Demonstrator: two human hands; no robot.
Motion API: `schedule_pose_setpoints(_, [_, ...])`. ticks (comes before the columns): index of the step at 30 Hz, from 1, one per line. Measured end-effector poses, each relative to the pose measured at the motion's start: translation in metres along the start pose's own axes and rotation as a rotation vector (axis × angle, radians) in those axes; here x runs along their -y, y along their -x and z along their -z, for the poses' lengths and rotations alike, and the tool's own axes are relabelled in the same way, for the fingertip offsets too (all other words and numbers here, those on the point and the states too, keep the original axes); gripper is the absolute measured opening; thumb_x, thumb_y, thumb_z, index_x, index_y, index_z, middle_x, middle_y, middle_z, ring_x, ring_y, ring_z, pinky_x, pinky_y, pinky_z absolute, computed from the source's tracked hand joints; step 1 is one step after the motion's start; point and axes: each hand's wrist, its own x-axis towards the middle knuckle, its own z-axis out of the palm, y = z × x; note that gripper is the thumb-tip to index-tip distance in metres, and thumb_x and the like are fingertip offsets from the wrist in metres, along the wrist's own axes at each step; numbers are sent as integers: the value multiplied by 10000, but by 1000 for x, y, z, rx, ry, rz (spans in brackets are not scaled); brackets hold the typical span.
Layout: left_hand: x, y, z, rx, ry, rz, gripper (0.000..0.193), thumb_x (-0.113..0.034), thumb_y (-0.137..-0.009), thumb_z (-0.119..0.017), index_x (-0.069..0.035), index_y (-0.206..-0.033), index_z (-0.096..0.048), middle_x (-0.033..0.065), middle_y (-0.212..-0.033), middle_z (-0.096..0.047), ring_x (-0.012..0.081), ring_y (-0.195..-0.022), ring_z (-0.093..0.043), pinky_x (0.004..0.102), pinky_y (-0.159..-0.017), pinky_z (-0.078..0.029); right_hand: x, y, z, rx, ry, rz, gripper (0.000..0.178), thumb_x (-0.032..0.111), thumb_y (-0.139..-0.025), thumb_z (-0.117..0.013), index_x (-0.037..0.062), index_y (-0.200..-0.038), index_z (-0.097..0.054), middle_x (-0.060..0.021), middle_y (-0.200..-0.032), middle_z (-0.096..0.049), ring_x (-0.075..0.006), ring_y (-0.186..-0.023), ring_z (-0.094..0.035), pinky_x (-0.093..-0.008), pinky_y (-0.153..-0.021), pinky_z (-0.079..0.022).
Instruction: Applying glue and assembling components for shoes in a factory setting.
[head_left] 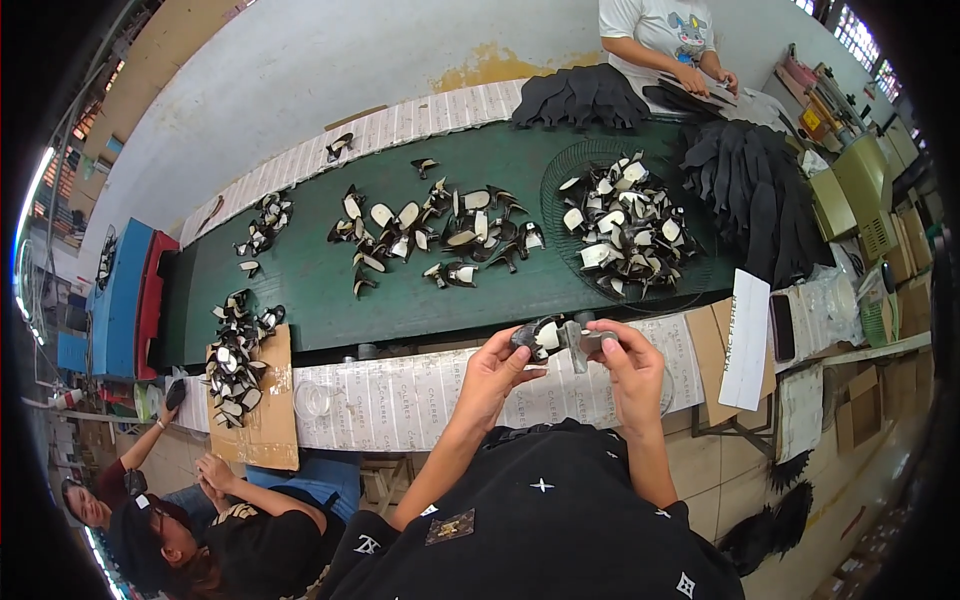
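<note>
Close in front of my body, above the white-covered table edge, both my hands are raised with fingers closed. My left hand (495, 368) grips a black shoe heel (545, 338) with a whitish face, held between thumb and fingers. In my right hand (632, 368) is a grey piece (575, 347) with a narrow end hanging down; its kind is unclear. The two pieces are side by side, and whether they touch cannot be told. Beyond my hands, a large round wire basket (560, 225) holds a heap of similar heels (630, 225).
More heels (440, 230) lie scattered on the green conveyor belt (330, 310). Others are piled on cardboard (275, 400) at left, beside two people. Stacks of black cut pieces (745, 185) lie at right, near a phone (783, 327). A person (660, 40) works across the belt.
</note>
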Motion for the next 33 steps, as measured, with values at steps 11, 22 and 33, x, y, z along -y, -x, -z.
schedule_pose_setpoints(11, [2,3,-4,-20,-32,9,298,-111,-940,-571,-14,-1221,-548,72,-1120,-624,151,-999,-617,346,-838,-564,17,2,-14,111,845,481,251,-18,-771,-675,15,-1020,-690,-131,-1078,-648,-238,-926,-641,-309,-787,-518])
schedule_pose_setpoints(22, [2,3,-9,-15,-54,16,299,-102,-929,-586,-9,-1212,-555,68,-1075,-627,144,-976,-618,346,-835,-567,13,4,-16,36,965,576,291,-58,-748,-689,14,-1030,-679,-138,-1080,-630,-243,-866,-650,-315,-735,-530])
schedule_pose_setpoints(33, [4,2,-7,-26,-30,41,281,-148,-958,-549,-14,-1205,-553,84,-1092,-636,169,-972,-635,346,-820,-559,19,8,-1,-84,989,590,253,-45,-791,-667,-16,-1043,-669,-163,-1078,-614,-245,-890,-657,-296,-706,-562])
